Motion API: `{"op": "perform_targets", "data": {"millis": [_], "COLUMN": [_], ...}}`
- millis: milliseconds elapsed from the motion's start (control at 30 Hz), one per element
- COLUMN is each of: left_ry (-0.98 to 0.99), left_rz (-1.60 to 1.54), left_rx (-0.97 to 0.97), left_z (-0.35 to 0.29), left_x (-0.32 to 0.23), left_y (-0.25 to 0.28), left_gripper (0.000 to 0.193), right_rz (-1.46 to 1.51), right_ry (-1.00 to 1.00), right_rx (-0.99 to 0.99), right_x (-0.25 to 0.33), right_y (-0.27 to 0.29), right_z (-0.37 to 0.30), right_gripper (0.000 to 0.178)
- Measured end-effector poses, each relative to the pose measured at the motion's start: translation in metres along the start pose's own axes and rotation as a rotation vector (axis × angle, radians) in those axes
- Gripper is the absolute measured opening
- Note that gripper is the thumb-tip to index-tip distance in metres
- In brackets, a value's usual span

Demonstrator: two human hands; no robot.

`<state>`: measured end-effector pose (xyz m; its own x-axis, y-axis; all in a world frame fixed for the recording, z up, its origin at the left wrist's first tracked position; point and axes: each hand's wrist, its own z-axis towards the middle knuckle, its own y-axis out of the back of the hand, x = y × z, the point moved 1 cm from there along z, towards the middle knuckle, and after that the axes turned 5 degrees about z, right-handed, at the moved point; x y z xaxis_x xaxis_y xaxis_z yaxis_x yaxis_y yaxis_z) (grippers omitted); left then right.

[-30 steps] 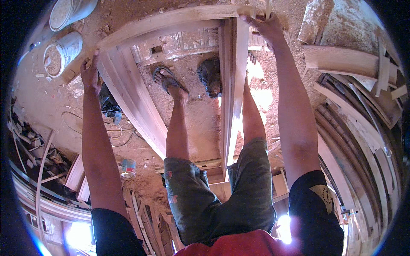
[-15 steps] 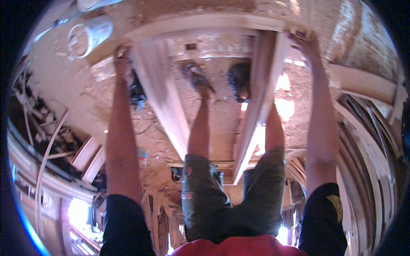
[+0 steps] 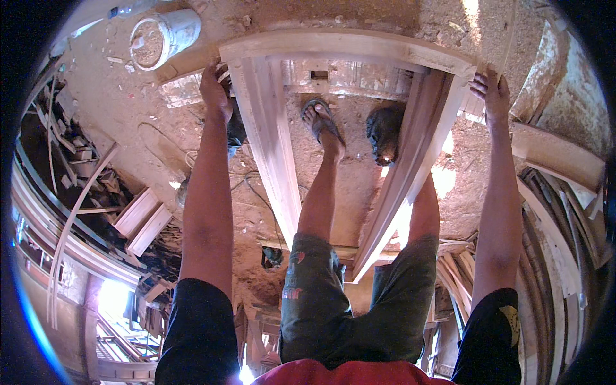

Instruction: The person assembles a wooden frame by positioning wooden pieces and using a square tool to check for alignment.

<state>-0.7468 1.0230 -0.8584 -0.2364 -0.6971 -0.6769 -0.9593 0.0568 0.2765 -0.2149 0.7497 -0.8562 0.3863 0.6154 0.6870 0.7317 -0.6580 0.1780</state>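
Observation:
A pale wooden frame [image 3: 350, 43] stands before me, its curved-looking far rail joined to two long side pieces that run back toward my legs. At the far left corner, my left hand [image 3: 215, 94] is closed around the outer edge of the left side piece [image 3: 268, 131]; part of its fingers is hidden. My right hand [image 3: 494, 97] is at the far right corner, its bent fingers gripping the outer edge by the right side piece [image 3: 410, 160]. My sandalled foot [image 3: 319, 119] shows between the two side pieces.
A white bucket [image 3: 186, 29] lies at the far left. Wood offcuts [image 3: 83, 154] and two short boards [image 3: 144, 221] are on the left. Long strips [image 3: 552, 256] are stacked at the right, near a thick plank [image 3: 552, 151]. A dark object [image 3: 385, 131] sits inside the frame on the dusty floor.
The frame and both hands have shifted right and slightly down in the view, along with the whole scene. Both hands stay at the frame's far corners.

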Motion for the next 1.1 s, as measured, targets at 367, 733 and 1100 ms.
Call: {"op": "perform_targets", "data": {"millis": [367, 733, 1100], "left_ry": [0.481, -0.163, -1.323], "left_rz": [-0.048, 0.453, 1.228], "left_rx": [0.335, -0.024, 0.378], "left_z": [0.061, 0.082, -0.078], "left_x": [-0.026, -0.026, -0.056], "left_y": [-0.025, -0.017, -0.177], "left_gripper": [0.068, 0.034, 0.058], "right_rz": [0.010, -0.138, -0.640], "right_ry": [-0.361, -0.318, 0.174], "right_rx": [0.157, 0.086, 0.153], "right_x": [-0.007, -0.017, 0.036], "right_y": [-0.012, -0.014, 0.002], "right_z": [0.045, 0.062, 0.029], "right_gripper": [0.052, 0.035, 0.035]}}
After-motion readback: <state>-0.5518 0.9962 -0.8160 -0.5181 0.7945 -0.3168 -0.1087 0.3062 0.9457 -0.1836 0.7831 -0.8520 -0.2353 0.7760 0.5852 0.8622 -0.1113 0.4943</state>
